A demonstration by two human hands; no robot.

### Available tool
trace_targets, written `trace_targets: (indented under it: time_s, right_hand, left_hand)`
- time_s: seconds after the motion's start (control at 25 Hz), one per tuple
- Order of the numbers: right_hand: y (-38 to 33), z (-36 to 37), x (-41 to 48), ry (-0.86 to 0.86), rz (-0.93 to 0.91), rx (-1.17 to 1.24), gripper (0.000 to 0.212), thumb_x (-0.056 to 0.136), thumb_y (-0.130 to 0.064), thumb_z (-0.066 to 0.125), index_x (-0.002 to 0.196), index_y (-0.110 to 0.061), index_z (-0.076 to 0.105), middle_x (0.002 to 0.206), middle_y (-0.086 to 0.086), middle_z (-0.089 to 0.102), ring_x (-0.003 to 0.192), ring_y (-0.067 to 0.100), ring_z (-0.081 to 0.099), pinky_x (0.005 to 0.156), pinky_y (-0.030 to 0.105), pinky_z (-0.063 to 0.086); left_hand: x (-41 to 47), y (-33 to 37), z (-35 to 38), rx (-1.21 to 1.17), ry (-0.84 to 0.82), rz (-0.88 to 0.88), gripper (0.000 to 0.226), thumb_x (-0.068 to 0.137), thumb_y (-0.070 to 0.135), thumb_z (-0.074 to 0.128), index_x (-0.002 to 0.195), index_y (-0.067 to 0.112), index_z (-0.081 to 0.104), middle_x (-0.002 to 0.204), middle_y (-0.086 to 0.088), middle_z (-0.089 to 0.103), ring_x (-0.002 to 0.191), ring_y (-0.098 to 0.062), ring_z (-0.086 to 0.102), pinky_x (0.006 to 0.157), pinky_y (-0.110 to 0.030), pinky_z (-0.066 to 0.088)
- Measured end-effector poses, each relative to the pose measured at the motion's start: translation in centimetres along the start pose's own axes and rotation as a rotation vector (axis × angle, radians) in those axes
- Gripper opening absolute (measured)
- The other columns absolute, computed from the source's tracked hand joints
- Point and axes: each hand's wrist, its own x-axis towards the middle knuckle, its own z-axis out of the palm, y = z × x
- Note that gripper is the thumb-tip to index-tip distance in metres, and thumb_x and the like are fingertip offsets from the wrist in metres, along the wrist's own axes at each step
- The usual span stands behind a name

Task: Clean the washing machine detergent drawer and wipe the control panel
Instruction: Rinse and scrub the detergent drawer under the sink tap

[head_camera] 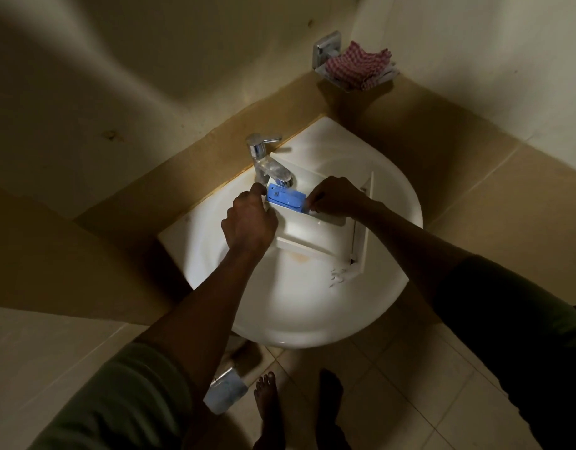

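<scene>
The white detergent drawer lies in the white wash basin, under the chrome tap. A blue insert sits in the drawer's far compartment, right below the spout. My left hand grips the drawer's left edge, its fingers curled beside the blue insert. My right hand pinches the insert's right end. Whether water runs from the spout I cannot make out.
A red-and-white checked cloth lies on a chrome wall holder in the corner behind the basin. A tan ledge runs behind the basin. My bare feet stand on the tiled floor next to a pale container.
</scene>
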Motion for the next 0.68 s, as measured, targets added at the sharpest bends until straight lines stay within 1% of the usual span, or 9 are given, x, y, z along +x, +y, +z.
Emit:
trace_targets:
  time_s: [0.12, 0.2, 0.28, 0.4, 0.44, 0.48, 0.56, 0.6, 0.68]
  right_hand:
    - [0.0, 0.5, -0.4, -0.007, -0.051, -0.030, 0.025, 0.089, -0.006, 0.053, 0.100, -0.010, 0.076, 0.108, 0.006, 0.072, 0.098, 0.020, 0.064, 0.076, 0.020, 0.046]
    - [0.0, 0.6, -0.7, -0.008, -0.082, -0.055, 0.027, 0.090, -0.004, 0.049, 0.103, -0.009, 0.074, 0.110, 0.008, 0.070, 0.098, 0.022, 0.063, 0.068, 0.019, 0.040]
    - [0.0, 0.9, -1.0, -0.021, -0.084, -0.078, 0.028, 0.091, -0.005, 0.047, 0.106, -0.009, 0.071, 0.112, 0.011, 0.068, 0.099, 0.027, 0.062, 0.072, 0.023, 0.041]
    - [0.4, 1.4, -1.0, -0.171, 0.041, -0.137, 0.032, 0.092, -0.005, 0.042, 0.116, -0.005, 0.063, 0.117, 0.014, 0.063, 0.103, 0.031, 0.061, 0.086, 0.033, 0.047]
    - [0.5, 1.4, -0.8, -0.202, 0.086, -0.181, 0.032, 0.093, -0.006, 0.041, 0.118, -0.002, 0.061, 0.117, 0.015, 0.063, 0.102, 0.031, 0.062, 0.086, 0.033, 0.050]
    - [0.4, 1.2, -0.5, -0.203, 0.105, -0.201, 0.031, 0.094, -0.008, 0.041, 0.118, 0.000, 0.060, 0.111, 0.016, 0.065, 0.098, 0.030, 0.064, 0.081, 0.032, 0.051]
    - [-0.8, 1.1, -0.1, -0.222, 0.125, -0.208, 0.029, 0.094, -0.008, 0.042, 0.115, 0.004, 0.059, 0.088, 0.013, 0.063, 0.089, 0.030, 0.065, 0.066, 0.025, 0.048]
    - [-0.8, 1.4, 0.3, -0.227, 0.114, -0.194, 0.029, 0.095, -0.009, 0.042, 0.116, 0.003, 0.059, 0.089, 0.012, 0.062, 0.094, 0.031, 0.064, 0.067, 0.024, 0.045]
    - [-0.9, 1.2, 0.1, -0.226, 0.093, -0.122, 0.031, 0.097, -0.014, 0.044, 0.120, -0.001, 0.059, 0.108, 0.012, 0.063, 0.101, 0.029, 0.059, 0.080, 0.029, 0.044]
  left_hand:
    - [0.3, -0.6, 0.0, 0.042, 0.083, 0.062, 0.041, 0.090, 0.021, 0.060, 0.131, 0.024, 0.053, 0.125, -0.007, 0.060, 0.111, -0.030, 0.058, 0.082, -0.042, 0.048]
    - [0.3, -0.7, 0.4, 0.115, 0.172, 0.233, 0.042, 0.085, 0.015, 0.063, 0.126, 0.017, 0.057, 0.123, -0.011, 0.059, 0.108, -0.032, 0.057, 0.078, -0.040, 0.048]
    - [0.2, -0.9, 1.2, 0.128, 0.214, 0.460, 0.039, 0.079, 0.007, 0.064, 0.118, 0.010, 0.064, 0.119, -0.015, 0.062, 0.105, -0.035, 0.057, 0.080, -0.040, 0.049]
    - [0.2, -1.5, 2.3, 0.215, 0.125, 0.710, 0.034, 0.080, 0.010, 0.062, 0.114, 0.008, 0.068, 0.123, -0.016, 0.064, 0.116, -0.035, 0.057, 0.094, -0.041, 0.048]
    - [0.2, -1.7, 2.3, 0.264, 0.080, 0.722, 0.035, 0.085, 0.016, 0.058, 0.119, 0.009, 0.066, 0.128, -0.015, 0.062, 0.123, -0.035, 0.054, 0.101, -0.042, 0.044]
    - [0.2, -1.9, 2.2, 0.310, 0.028, 0.696, 0.038, 0.091, 0.021, 0.053, 0.126, 0.010, 0.062, 0.135, -0.013, 0.059, 0.130, -0.033, 0.048, 0.107, -0.043, 0.039]
    - [0.1, -1.8, 2.0, 0.383, -0.064, 0.618, 0.044, 0.097, 0.026, 0.044, 0.139, 0.013, 0.051, 0.148, -0.008, 0.048, 0.142, -0.028, 0.034, 0.114, -0.043, 0.030]
    - [0.0, -1.7, 1.9, 0.394, -0.082, 0.598, 0.046, 0.098, 0.025, 0.043, 0.142, 0.013, 0.048, 0.151, -0.006, 0.044, 0.145, -0.027, 0.030, 0.115, -0.042, 0.029]
    - [-0.2, -1.3, 1.8, 0.380, -0.108, 0.568, 0.047, 0.097, 0.022, 0.046, 0.144, 0.013, 0.045, 0.153, -0.005, 0.040, 0.147, -0.025, 0.024, 0.114, -0.039, 0.031]
